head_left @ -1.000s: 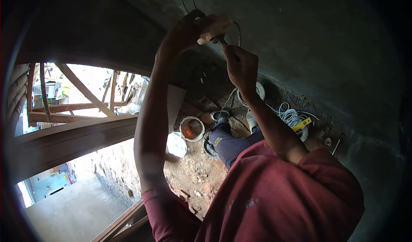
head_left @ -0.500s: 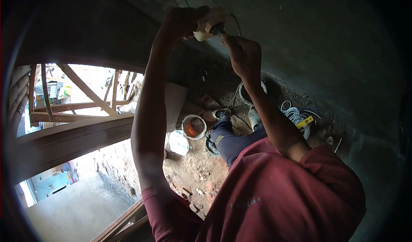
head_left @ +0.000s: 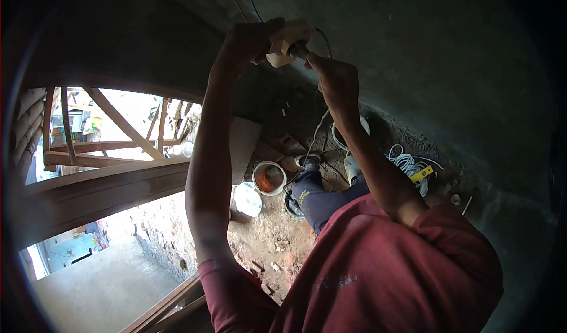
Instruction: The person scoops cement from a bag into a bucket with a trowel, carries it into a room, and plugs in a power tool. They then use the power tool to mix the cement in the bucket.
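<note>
High up at the wall, my left hand (head_left: 253,39) grips the left side of a pale, box-like fitting (head_left: 287,38). My right hand (head_left: 332,76) pinches a dark, short object (head_left: 299,50) that touches the fitting's dark opening; its exact shape is hard to make out. Thin wires (head_left: 251,1) run above the fitting, and a dark cable (head_left: 325,39) curves down on its right side.
Below lie a white bucket (head_left: 269,178) with orange inside, a coil of white cable (head_left: 403,163), a yellow level (head_left: 421,173) and a clear plastic bag (head_left: 248,199). A wooden beam (head_left: 106,194) crosses the opening at left. Rubble covers the ground.
Both hands and the fitting appear slightly lower in view. The dark object between my right fingers shows more of its length. My grips look the same.
</note>
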The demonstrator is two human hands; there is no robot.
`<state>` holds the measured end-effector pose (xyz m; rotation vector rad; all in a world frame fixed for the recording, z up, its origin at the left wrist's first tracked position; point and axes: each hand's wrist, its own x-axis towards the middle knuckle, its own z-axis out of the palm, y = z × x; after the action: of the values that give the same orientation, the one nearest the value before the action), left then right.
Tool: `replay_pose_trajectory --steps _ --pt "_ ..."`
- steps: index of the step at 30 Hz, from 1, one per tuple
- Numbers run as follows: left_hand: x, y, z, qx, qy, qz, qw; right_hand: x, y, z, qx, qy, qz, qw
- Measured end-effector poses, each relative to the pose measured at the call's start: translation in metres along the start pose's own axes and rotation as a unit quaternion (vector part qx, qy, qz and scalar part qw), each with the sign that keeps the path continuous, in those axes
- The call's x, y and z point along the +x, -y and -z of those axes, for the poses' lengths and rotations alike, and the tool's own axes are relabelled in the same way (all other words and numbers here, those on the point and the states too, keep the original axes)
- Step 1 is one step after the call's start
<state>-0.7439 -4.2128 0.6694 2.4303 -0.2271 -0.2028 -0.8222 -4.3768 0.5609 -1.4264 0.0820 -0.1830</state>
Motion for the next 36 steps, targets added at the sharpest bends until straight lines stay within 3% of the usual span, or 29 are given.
replay_pose_trajectory --steps 1,4,7,9,12,16,18,26,29,31,32,33,34,35,36 --pt "-0.005 -0.005 -0.001 -0.115 -0.015 0.075 0.99 -0.002 0.001 -0.001 0.0 0.0 -0.003 1.0" --pt "0.007 -0.002 0.005 -0.142 0.006 0.129 0.981 -0.007 0.012 -0.002 -0.008 -0.045 0.062 0.997" --pt "0.011 -0.002 0.008 -0.175 0.001 0.133 0.976 -0.009 0.019 0.001 -0.029 -0.078 0.061 0.995" --pt "0.011 -0.003 0.01 -0.177 0.004 0.127 0.976 -0.006 0.017 0.003 -0.043 -0.074 0.123 0.989" --pt "0.009 -0.006 0.01 -0.172 0.006 0.126 0.977 -0.004 0.02 0.003 -0.038 -0.073 0.144 0.986" --pt "0.002 -0.011 0.006 -0.153 0.005 0.117 0.981 -0.004 0.028 0.006 -0.098 -0.048 0.124 0.986" --pt "0.001 -0.013 0.005 -0.146 0.003 0.122 0.982 -0.003 0.023 0.003 -0.099 -0.071 0.173 0.977" --pt "-0.006 -0.018 0.001 -0.105 -0.008 0.119 0.987 -0.012 0.028 -0.004 -0.115 -0.081 0.167 0.976" --pt "-0.008 -0.019 -0.004 -0.111 -0.033 0.092 0.989 -0.008 0.017 -0.005 -0.137 -0.091 0.187 0.969" --pt "-0.006 -0.011 -0.001 0.111 0.026 -0.045 0.993 -0.007 0.022 -0.005 -0.127 -0.099 0.206 0.965" --pt "-0.006 -0.006 -0.003 0.111 0.025 -0.044 0.993 -0.009 0.026 -0.002 -0.126 -0.067 0.153 0.978" --pt "-0.008 0.0 -0.006 0.106 0.0 -0.104 0.989 -0.011 0.031 0.0 -0.124 -0.032 0.097 0.987" --pt "-0.01 0.006 -0.01 0.101 -0.025 -0.164 0.981 -0.011 0.027 0.0 -0.125 -0.03 0.097 0.987" --pt "-0.01 0.014 -0.012 0.1 -0.028 -0.162 0.981 -0.01 0.021 0.0 -0.12 -0.025 0.103 0.987" --pt "-0.007 0.02 -0.013 0.15 -0.057 -0.26 0.952 -0.009 0.02 -0.003 -0.115 -0.018 0.11 0.987"
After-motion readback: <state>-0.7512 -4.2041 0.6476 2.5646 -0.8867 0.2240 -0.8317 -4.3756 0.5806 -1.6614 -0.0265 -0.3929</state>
